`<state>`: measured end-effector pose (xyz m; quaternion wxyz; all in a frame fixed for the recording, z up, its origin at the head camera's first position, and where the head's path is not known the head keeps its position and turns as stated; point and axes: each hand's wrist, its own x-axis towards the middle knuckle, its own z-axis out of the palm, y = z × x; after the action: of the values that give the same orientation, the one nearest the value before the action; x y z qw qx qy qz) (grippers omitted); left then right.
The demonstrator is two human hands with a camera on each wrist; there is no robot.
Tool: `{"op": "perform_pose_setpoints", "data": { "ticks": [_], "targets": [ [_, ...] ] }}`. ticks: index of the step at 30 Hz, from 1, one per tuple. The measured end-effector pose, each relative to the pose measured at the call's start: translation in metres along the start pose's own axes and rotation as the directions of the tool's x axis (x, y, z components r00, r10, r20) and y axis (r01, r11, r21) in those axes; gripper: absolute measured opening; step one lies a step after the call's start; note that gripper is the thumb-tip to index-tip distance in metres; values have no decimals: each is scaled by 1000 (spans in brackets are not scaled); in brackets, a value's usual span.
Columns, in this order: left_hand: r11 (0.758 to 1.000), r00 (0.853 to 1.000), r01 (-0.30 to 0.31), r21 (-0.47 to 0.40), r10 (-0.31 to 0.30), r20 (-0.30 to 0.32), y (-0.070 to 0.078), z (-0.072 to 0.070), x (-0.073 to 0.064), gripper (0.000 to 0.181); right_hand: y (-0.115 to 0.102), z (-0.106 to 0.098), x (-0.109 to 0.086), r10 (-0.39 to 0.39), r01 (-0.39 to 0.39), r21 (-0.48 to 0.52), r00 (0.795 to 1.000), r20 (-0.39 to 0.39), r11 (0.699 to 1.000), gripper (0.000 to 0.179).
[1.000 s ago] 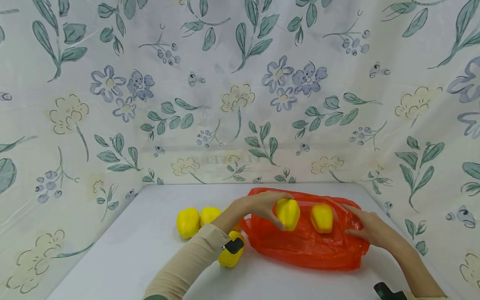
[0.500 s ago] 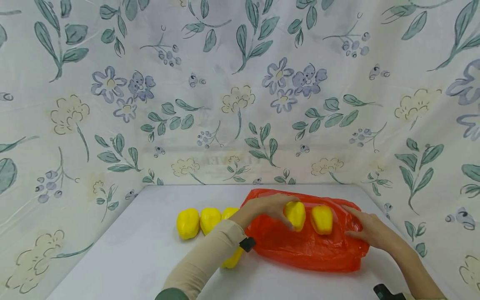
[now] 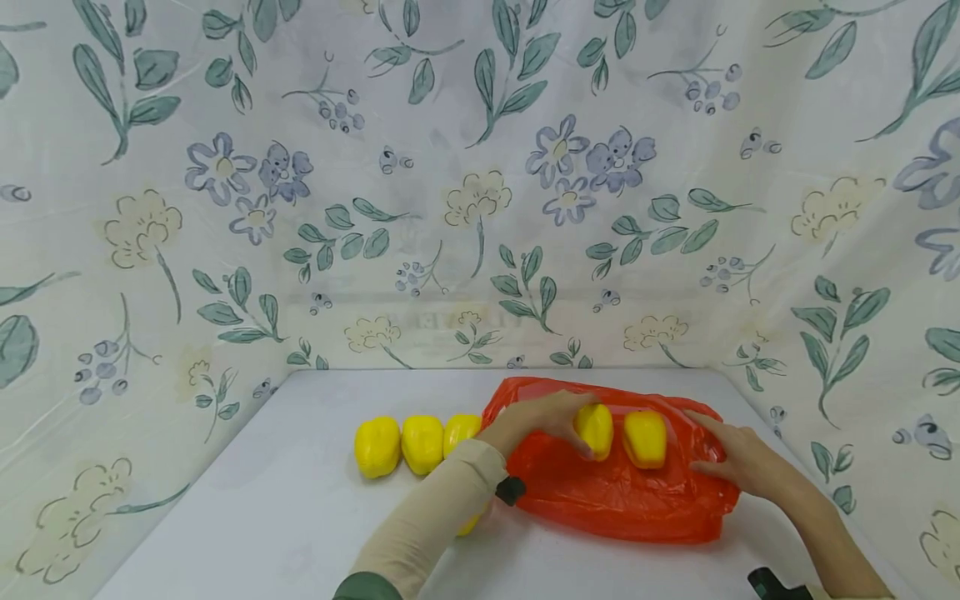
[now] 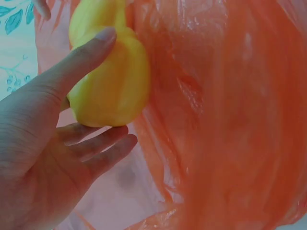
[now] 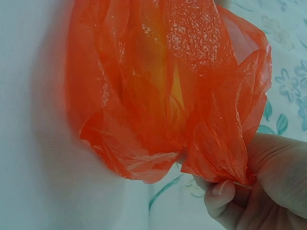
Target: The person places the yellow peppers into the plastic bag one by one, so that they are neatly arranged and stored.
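My left hand [image 3: 551, 414] reaches over the red plastic bag [image 3: 607, 512] and grips a yellow bell pepper [image 3: 597, 432]. In the left wrist view its thumb lies over the pepper [image 4: 112, 86] and the other fingers reach underneath. A second yellow bell pepper [image 3: 645, 439] lies at the bag just to the right. My right hand [image 3: 742, 457] holds the bag's right end. In the right wrist view the fingers of the right hand [image 5: 240, 203] pinch gathered plastic of the bag [image 5: 139, 96], and yellow shows through it.
On the white table [image 3: 285, 508], left of the bag, three yellow bell peppers stand in a row, the leftmost pepper [image 3: 377, 447] farthest out. Another pepper [image 3: 471, 525] lies nearer, mostly hidden by my left sleeve [image 3: 442, 508]. A floral curtain [image 3: 480, 208] encloses the back and sides.
My left hand has moved a little to the right with its pepper, closer to the other one at the bag. My right hand and the bag have stayed nearly still.
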<state>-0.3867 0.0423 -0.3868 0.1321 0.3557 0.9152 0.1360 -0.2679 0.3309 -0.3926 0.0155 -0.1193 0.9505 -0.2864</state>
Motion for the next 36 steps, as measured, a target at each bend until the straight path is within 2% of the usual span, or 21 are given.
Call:
{"op": "perform_pose_setpoints", "data": {
  "ticks": [10, 17, 25, 29, 36],
  "targets": [
    [995, 996, 84, -45, -84, 8, 3, 11, 8, 88, 0, 1, -1, 14, -14, -11, 1000, -7, 1000, 82],
    [988, 988, 154, -19, -154, 10, 5, 15, 10, 88, -1, 1, 0, 9, -9, -2, 1000, -3, 1000, 83],
    [982, 982, 188, -11, -188, 23, 9, 14, 8, 89, -2, -1, 0, 35, -35, -34, 999, 4, 999, 82],
    [976, 977, 213, 32, -214, 24, 12, 13, 6, 89, -3, -1, 0, 40, -40, -33, 999, 3, 999, 83],
    [959, 974, 219, 181, -226, 17, 20, 9, 1, 93, -4, 0, 0, 45, -44, -41, 999, 1, 998, 83]
  ]
}}
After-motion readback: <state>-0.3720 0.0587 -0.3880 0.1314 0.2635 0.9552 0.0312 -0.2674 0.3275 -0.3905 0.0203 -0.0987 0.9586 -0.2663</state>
